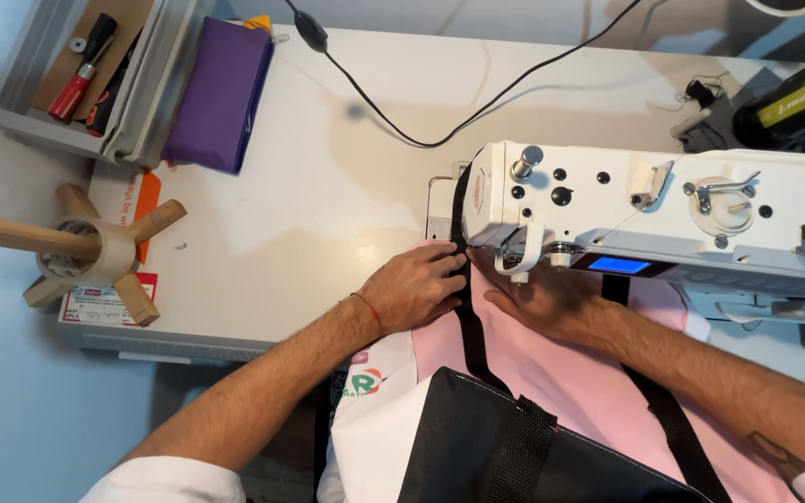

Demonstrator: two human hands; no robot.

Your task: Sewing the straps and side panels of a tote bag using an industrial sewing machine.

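A white sewing machine (663,210) stands on the white table (309,196) at the right. Pink fabric (561,373) with a black strap (470,326) runs under its needle end. My left hand (416,287) lies flat on the fabric and strap just left of the needle, fingers pointing right. Flat on the pink fabric lies my right hand (547,303) too, under the machine head and partly hidden by it. A black fabric panel with mesh (505,447) lies nearest me.
A purple pouch (221,93) and a grey tray with a red-handled tool (76,79) sit at the back left. A wooden stand (95,251) juts over the left table edge. A black cable (440,121) crosses the table. A dark green bottle (798,98) is at the back right.
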